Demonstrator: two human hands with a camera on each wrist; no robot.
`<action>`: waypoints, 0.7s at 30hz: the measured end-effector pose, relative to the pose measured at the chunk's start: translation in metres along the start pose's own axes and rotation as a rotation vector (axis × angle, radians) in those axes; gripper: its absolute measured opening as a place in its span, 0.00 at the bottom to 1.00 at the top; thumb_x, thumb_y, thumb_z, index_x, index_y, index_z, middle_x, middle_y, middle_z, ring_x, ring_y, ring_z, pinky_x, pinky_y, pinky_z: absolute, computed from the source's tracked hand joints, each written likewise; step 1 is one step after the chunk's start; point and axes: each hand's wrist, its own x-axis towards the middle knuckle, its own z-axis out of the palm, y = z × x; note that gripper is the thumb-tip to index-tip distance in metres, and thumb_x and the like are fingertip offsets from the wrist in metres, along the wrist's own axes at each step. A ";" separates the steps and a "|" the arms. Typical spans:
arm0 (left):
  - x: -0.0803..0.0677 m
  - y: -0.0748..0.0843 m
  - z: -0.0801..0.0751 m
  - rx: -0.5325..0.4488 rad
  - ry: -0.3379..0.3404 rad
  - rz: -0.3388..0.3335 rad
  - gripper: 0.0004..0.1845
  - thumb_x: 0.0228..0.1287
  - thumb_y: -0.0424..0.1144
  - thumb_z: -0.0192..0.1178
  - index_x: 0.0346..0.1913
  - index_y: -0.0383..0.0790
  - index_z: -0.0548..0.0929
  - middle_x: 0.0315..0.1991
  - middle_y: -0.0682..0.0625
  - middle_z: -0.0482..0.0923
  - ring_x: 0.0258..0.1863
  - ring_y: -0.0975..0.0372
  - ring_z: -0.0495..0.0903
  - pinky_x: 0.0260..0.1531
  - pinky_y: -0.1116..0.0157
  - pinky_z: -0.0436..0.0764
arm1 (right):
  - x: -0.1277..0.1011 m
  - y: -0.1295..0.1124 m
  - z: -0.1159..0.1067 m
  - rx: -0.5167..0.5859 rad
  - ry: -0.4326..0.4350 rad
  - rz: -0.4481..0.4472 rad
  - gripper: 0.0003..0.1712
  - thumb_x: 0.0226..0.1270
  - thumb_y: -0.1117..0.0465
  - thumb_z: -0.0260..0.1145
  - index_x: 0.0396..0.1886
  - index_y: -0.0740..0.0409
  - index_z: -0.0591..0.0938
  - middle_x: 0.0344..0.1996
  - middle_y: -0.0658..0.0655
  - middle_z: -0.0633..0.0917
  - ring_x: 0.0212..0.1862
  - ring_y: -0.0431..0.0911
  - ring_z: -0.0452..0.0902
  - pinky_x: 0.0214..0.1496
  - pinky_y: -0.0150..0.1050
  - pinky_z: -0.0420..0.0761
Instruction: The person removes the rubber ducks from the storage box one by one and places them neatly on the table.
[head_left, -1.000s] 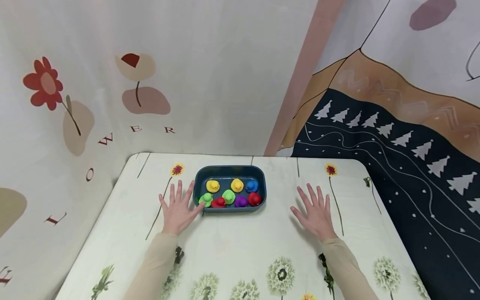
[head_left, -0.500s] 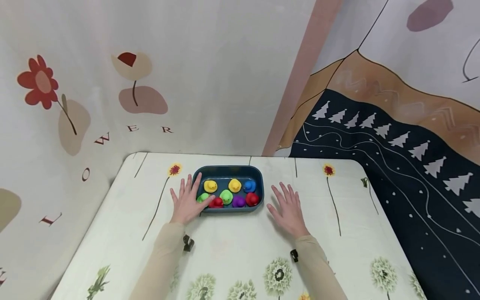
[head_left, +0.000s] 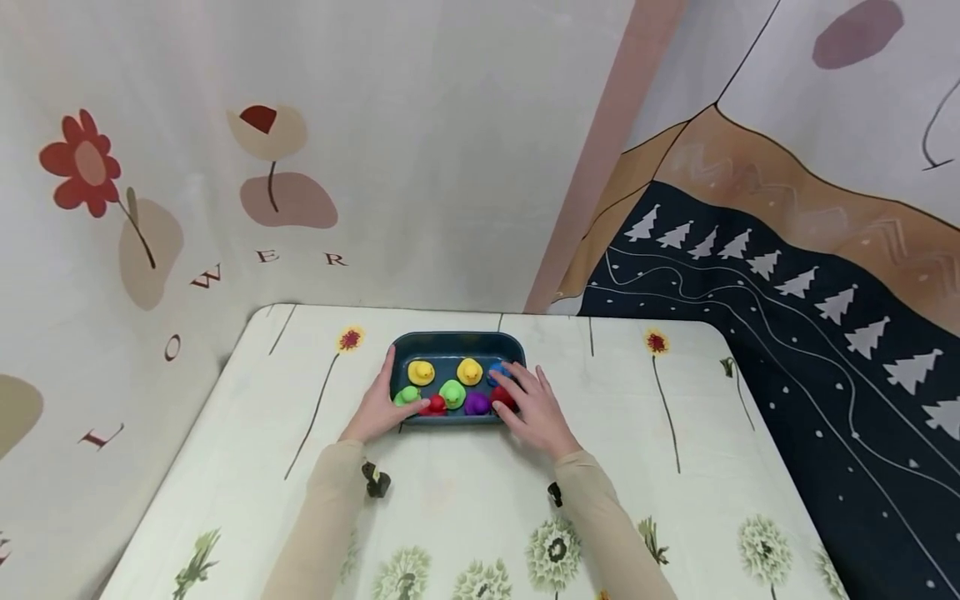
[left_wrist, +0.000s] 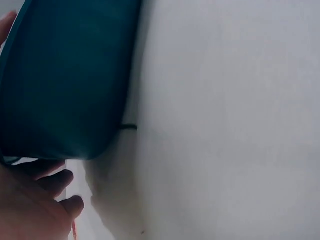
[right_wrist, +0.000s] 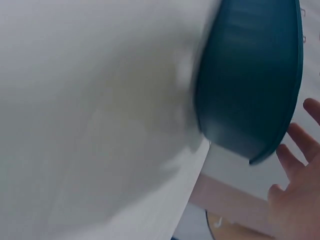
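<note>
**Both hands at the teal tray of toy ducks**

A teal tray [head_left: 457, 342] sits mid-surface [head_left: 465, 500] on a flowered cloth, holding yellow ducks [head_left: 421, 372], green, red, purple and blue ones. Printed curtains hang close behind. The left hand [head_left: 378, 404] rests against the tray's left end, fingers straight. The right hand [head_left: 532, 408], earlier flat on the cloth well to the right, now lies over the right end, fingers spread, covering the blue duck [head_left: 497, 371].

left hand [head_left: 377, 406], right hand [head_left: 532, 407], flanking duck tray [head_left: 457, 341]
</note>
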 end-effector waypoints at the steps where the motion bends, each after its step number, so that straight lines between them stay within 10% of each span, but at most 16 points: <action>1: 0.000 0.000 0.000 -0.013 -0.010 0.002 0.64 0.52 0.57 0.71 0.77 0.55 0.31 0.77 0.39 0.39 0.73 0.43 0.44 0.66 0.41 0.51 | 0.002 -0.002 0.002 0.000 -0.006 -0.016 0.28 0.73 0.48 0.57 0.69 0.51 0.72 0.67 0.59 0.69 0.70 0.54 0.58 0.72 0.59 0.46; 21: -0.002 -0.001 -0.004 -0.062 -0.071 0.025 0.69 0.51 0.52 0.74 0.75 0.44 0.25 0.76 0.37 0.32 0.73 0.42 0.41 0.67 0.42 0.49 | 0.052 -0.046 0.032 0.168 -0.204 0.075 0.25 0.74 0.47 0.55 0.65 0.51 0.76 0.62 0.54 0.74 0.65 0.51 0.67 0.68 0.51 0.63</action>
